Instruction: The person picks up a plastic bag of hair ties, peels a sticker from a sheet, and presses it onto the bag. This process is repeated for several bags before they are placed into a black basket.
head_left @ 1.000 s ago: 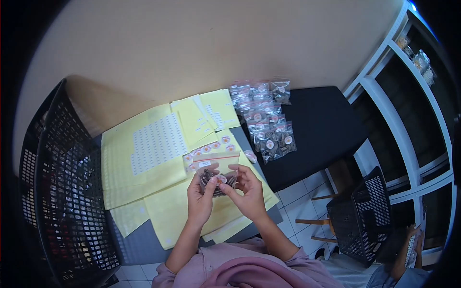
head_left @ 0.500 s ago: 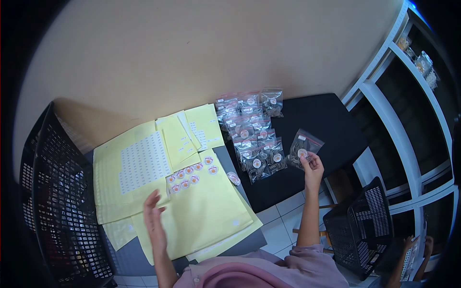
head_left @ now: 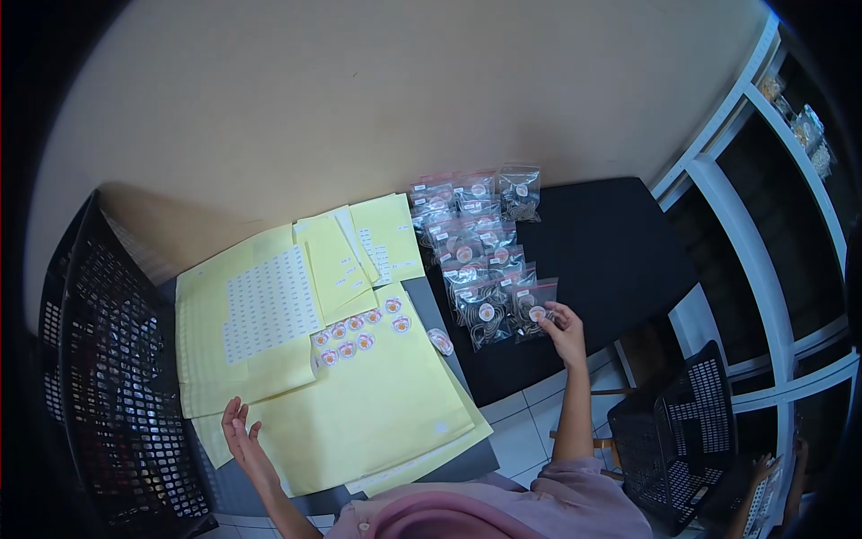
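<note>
Large pale yellow paper sheets (head_left: 377,409) are lying spread over the grey tabletop (head_left: 235,481), one carrying a grid of small white labels (head_left: 269,304). Round orange-and-white stickers (head_left: 355,331) are sitting in a cluster on them. A black mesh plastic basket (head_left: 99,377) is standing alongside, another (head_left: 673,440) sitting by the white shelving frame (head_left: 763,225).

Small packing workroom: rows of zip bags (head_left: 480,247), yellow label sheets (head_left: 269,310), black plastic crates (head_left: 99,377), white storage shelving (head_left: 763,171).

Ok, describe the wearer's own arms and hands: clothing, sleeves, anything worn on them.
Both forearms are bare, with no gloves on the left hand or right hand. No watch or rings can be made out. The dusty-pink fabric garment covers the torso and upper arms.
</note>
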`<state>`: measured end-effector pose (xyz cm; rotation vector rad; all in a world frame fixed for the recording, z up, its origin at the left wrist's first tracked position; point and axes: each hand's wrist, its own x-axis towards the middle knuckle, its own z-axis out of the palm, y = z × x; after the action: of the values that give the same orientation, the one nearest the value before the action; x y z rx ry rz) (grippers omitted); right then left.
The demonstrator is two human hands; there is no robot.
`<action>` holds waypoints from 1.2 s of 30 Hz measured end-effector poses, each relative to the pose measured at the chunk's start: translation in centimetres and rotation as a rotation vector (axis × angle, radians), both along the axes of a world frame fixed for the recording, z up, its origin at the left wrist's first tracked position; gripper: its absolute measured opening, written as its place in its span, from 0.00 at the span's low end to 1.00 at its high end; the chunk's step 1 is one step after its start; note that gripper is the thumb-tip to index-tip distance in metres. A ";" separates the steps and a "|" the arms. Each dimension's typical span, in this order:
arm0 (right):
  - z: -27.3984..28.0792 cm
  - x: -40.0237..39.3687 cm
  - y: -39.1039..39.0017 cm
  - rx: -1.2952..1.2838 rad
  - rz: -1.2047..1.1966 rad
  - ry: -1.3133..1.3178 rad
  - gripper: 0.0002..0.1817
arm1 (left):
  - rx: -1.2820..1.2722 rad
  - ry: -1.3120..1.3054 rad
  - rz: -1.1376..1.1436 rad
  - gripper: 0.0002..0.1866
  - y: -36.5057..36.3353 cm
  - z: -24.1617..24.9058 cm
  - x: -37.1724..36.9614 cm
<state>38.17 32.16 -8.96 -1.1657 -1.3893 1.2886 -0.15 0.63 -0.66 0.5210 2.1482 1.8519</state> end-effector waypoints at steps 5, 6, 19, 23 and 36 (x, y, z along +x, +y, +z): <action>-0.9 -1.1 -0.2 0.070 -0.124 -0.198 0.21 | -0.024 0.017 -0.001 0.20 0.3 0.3 0.1; -1.0 -1.1 -0.3 0.071 -0.145 -0.210 0.22 | -0.027 0.017 0.003 0.20 0.2 0.2 0.1; 5.8 -4.5 -0.9 0.488 -0.452 -0.220 0.12 | 0.151 0.153 0.133 0.12 -5.8 0.7 -0.1; 15.8 -13.5 -3.3 0.915 -0.269 -0.292 0.04 | 0.150 0.264 0.047 0.03 -10.9 3.2 0.3; 39.2 -48.8 -30.0 1.594 0.921 0.267 0.05 | -0.339 0.127 0.251 0.10 -34.5 -1.0 -2.5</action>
<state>-10.67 2.20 30.20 0.7560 -2.0492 0.3855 -2.65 -33.85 -1.70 0.3120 2.6466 1.5485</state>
